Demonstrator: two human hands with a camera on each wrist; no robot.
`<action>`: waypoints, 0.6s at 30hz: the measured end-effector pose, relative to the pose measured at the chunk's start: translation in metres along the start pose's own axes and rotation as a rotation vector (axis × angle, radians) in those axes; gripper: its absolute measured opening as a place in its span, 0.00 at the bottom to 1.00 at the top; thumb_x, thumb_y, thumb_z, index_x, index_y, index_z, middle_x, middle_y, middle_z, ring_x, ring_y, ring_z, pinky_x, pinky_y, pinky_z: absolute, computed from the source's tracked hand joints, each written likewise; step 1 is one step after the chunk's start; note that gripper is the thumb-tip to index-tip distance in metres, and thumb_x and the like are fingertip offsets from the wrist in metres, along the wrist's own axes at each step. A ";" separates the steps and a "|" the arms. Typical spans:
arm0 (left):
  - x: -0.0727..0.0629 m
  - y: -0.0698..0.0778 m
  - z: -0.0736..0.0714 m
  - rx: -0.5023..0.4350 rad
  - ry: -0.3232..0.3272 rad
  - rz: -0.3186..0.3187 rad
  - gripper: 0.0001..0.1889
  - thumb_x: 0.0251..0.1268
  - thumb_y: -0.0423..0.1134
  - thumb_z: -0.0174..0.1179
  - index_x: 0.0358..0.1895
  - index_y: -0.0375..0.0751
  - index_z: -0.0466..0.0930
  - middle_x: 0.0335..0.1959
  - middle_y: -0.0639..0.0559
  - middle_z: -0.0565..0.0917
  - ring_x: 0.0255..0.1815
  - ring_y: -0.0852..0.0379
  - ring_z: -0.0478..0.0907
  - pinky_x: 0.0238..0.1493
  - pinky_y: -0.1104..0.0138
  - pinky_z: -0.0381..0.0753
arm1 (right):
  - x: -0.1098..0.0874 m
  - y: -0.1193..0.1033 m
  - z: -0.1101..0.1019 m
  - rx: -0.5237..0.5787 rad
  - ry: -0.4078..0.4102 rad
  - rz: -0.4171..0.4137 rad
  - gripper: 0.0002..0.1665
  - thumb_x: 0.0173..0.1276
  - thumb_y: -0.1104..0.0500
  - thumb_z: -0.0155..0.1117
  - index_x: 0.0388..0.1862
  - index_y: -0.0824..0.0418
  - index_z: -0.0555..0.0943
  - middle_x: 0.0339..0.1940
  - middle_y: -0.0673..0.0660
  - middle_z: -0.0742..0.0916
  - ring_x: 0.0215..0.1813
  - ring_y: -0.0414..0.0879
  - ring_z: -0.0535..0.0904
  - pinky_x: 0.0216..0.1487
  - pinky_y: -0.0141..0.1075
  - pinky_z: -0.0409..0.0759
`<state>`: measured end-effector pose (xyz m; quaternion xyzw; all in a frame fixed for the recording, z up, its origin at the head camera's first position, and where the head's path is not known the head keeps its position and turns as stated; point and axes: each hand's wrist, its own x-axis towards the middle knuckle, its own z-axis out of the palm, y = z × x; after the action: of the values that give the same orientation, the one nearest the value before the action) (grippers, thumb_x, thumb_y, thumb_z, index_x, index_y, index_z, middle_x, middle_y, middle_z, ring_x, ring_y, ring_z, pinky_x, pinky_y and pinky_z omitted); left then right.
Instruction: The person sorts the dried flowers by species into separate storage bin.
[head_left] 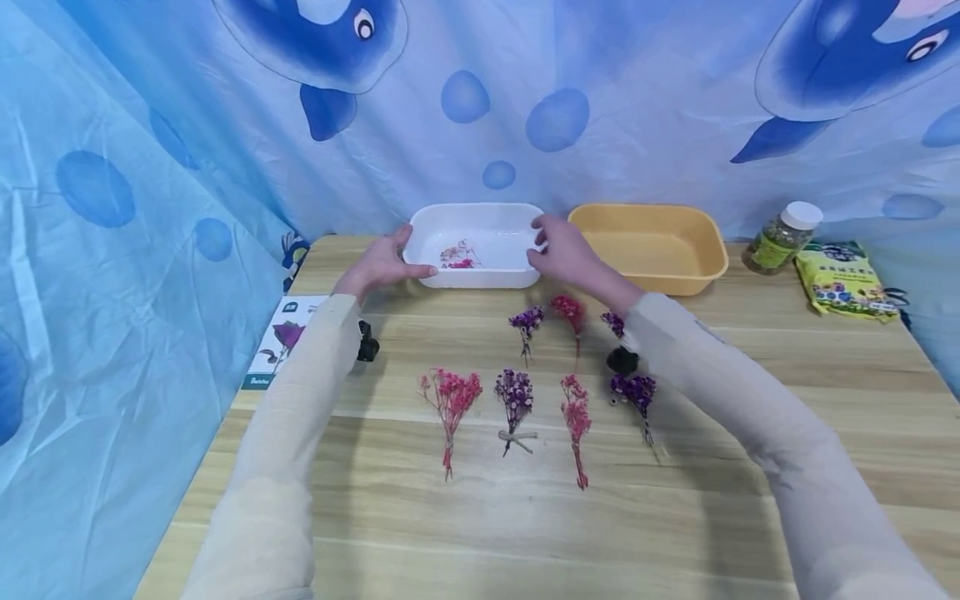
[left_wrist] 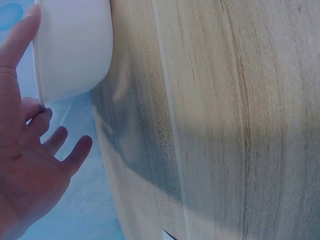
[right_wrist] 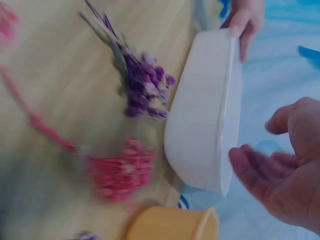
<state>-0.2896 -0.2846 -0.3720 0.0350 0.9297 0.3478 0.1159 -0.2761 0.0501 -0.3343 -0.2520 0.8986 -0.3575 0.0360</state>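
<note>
My left hand (head_left: 382,265) grips the left end of a white plastic basin (head_left: 480,277), its thumb on the front rim and fingers at the side. In the left wrist view that basin's corner (left_wrist: 75,50) sits between thumb and forefinger. The right hand (head_left: 561,247) hovers at the basin's right end, fingers loosely bent; in the right wrist view they hold nothing. Pink dried flower bits (head_left: 459,255) lie inside the basin. Nearest on the table are a purple dried bunch (head_left: 527,320) and a pink one (head_left: 570,312).
A yellow basin (head_left: 652,282) stands to the right, then a white-capped jar (head_left: 776,242) and a yellow-green bag (head_left: 843,279). Several dried bunches, one a pink spray (head_left: 452,393), lie in front. A flower-print card (head_left: 285,333) is partly under the left sleeve.
</note>
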 end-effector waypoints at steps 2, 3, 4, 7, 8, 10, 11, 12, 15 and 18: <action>0.000 -0.001 0.000 0.011 0.001 0.002 0.62 0.53 0.59 0.74 0.81 0.43 0.39 0.82 0.49 0.42 0.80 0.47 0.40 0.77 0.51 0.42 | -0.019 0.005 -0.003 0.047 -0.011 0.055 0.33 0.66 0.65 0.62 0.67 0.78 0.65 0.51 0.72 0.81 0.48 0.61 0.81 0.50 0.48 0.83; 0.000 -0.002 -0.001 0.012 0.002 0.004 0.62 0.53 0.58 0.74 0.81 0.43 0.39 0.82 0.49 0.42 0.80 0.46 0.40 0.77 0.51 0.42 | -0.028 0.007 -0.004 0.057 -0.024 0.081 0.34 0.66 0.65 0.63 0.67 0.78 0.65 0.51 0.72 0.81 0.49 0.61 0.81 0.50 0.48 0.83; 0.000 -0.003 -0.001 0.012 0.001 0.004 0.62 0.53 0.59 0.74 0.81 0.43 0.39 0.82 0.49 0.42 0.80 0.46 0.39 0.77 0.50 0.42 | -0.037 0.009 -0.005 0.058 -0.038 0.103 0.35 0.66 0.64 0.64 0.67 0.78 0.64 0.51 0.73 0.81 0.49 0.62 0.81 0.49 0.49 0.84; 0.000 -0.003 -0.001 0.020 0.000 0.008 0.62 0.54 0.59 0.74 0.81 0.43 0.39 0.82 0.49 0.42 0.81 0.46 0.39 0.77 0.50 0.41 | -0.061 0.016 -0.005 0.044 -0.081 0.172 0.38 0.66 0.62 0.66 0.69 0.78 0.63 0.53 0.73 0.81 0.50 0.63 0.80 0.49 0.50 0.83; 0.000 -0.002 -0.001 0.024 0.000 0.010 0.61 0.54 0.59 0.73 0.81 0.42 0.39 0.82 0.49 0.42 0.81 0.46 0.39 0.77 0.50 0.41 | -0.068 0.017 -0.004 0.035 -0.091 0.192 0.39 0.66 0.61 0.67 0.69 0.79 0.63 0.52 0.73 0.81 0.49 0.63 0.81 0.49 0.50 0.84; 0.000 -0.002 0.000 0.024 -0.003 0.012 0.61 0.54 0.59 0.73 0.81 0.43 0.39 0.82 0.49 0.41 0.81 0.47 0.38 0.77 0.50 0.41 | -0.080 0.021 -0.002 0.014 -0.098 0.220 0.40 0.66 0.60 0.69 0.69 0.78 0.63 0.50 0.72 0.83 0.46 0.61 0.82 0.45 0.48 0.85; 0.000 -0.001 0.000 0.022 -0.004 0.014 0.62 0.54 0.59 0.73 0.81 0.43 0.39 0.82 0.49 0.41 0.81 0.47 0.38 0.77 0.51 0.41 | -0.085 0.022 -0.001 0.006 -0.096 0.229 0.41 0.65 0.60 0.70 0.70 0.78 0.63 0.47 0.71 0.84 0.43 0.60 0.83 0.43 0.47 0.85; 0.000 -0.001 0.000 0.017 -0.004 0.013 0.62 0.54 0.59 0.73 0.81 0.43 0.38 0.82 0.49 0.41 0.81 0.47 0.38 0.78 0.51 0.40 | -0.089 0.024 0.001 0.002 -0.095 0.238 0.42 0.65 0.61 0.70 0.70 0.78 0.62 0.45 0.70 0.84 0.39 0.58 0.83 0.39 0.46 0.86; 0.001 0.000 0.000 0.009 -0.008 0.015 0.62 0.54 0.58 0.74 0.81 0.42 0.38 0.82 0.49 0.40 0.81 0.47 0.37 0.78 0.51 0.39 | -0.099 0.030 0.007 -0.004 -0.087 0.268 0.45 0.65 0.61 0.70 0.73 0.77 0.58 0.38 0.66 0.85 0.30 0.53 0.82 0.31 0.41 0.84; 0.002 0.000 0.001 0.017 -0.007 0.024 0.61 0.54 0.57 0.74 0.81 0.41 0.39 0.82 0.48 0.40 0.81 0.47 0.37 0.77 0.51 0.39 | -0.104 0.035 0.015 0.031 -0.100 0.298 0.48 0.64 0.63 0.70 0.75 0.76 0.54 0.36 0.63 0.85 0.26 0.52 0.82 0.28 0.40 0.83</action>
<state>-0.2909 -0.2841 -0.3733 0.0482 0.9318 0.3411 0.1144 -0.1973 0.1121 -0.3804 -0.1326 0.9174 -0.3492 0.1373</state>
